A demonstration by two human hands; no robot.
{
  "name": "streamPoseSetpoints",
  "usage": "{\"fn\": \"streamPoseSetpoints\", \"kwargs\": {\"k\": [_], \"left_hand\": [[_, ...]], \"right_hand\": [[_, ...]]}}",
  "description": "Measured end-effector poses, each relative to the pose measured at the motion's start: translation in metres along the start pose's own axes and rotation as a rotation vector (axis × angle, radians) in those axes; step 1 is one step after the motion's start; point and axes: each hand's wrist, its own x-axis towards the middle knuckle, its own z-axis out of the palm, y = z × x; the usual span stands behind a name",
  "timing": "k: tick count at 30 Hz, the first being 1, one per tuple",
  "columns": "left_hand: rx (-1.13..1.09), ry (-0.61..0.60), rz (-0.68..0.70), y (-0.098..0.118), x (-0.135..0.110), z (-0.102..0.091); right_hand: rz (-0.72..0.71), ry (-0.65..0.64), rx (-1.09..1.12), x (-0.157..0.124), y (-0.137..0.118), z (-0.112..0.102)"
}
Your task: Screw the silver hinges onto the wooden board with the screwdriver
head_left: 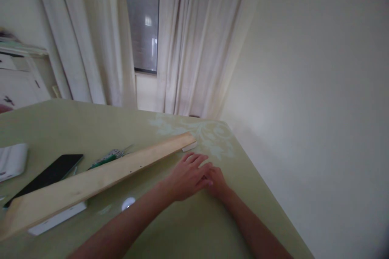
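Note:
My left hand (189,175) rests low over the green table, fingers spread, its fingertips overlapping my right hand (217,182). The fingers of my right hand are mostly hidden behind the left, and whether anything lies between them does not show. Just beyond the hands a long pale wooden board (106,176) runs diagonally from lower left towards the far right. Small dark holes mark its near edge. One white block (59,218) shows under its near end and another white piece (189,146) under its far end. A small round white object (128,203) sits beside my left forearm.
Behind the board lie a black phone-like slab (50,172) and green-handled tools (105,160). A white case (13,162) is at the left edge. The table (91,125) borders a bare wall (319,109) on the right, with curtains (206,40) beyond.

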Motion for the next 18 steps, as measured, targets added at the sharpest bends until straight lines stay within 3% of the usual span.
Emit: {"fn": "streamPoseSetpoints", "kwargs": {"k": [4,8,11,15,18], "left_hand": [[0.132,0.020,-0.197,-0.040,-0.063,-0.056],[0.288,-0.009,-0.502,-0.081,-0.147,-0.102],[0.410,-0.041,-0.735,-0.100,-0.201,-0.128],[0.408,-0.257,-1.064,-0.118,-0.252,-0.148],[0.307,-0.444,-1.160,-0.130,-0.281,-0.153]], "right_hand": [[-0.052,-0.089,-0.057,0.026,0.007,-0.022],[-0.104,-0.153,-0.115,0.080,0.006,-0.037],[-0.149,-0.271,-0.168,0.126,0.006,-0.036],[-0.195,-0.505,-0.234,0.177,0.009,-0.024],[-0.220,-0.649,-0.285,0.202,0.011,-0.016]]}}
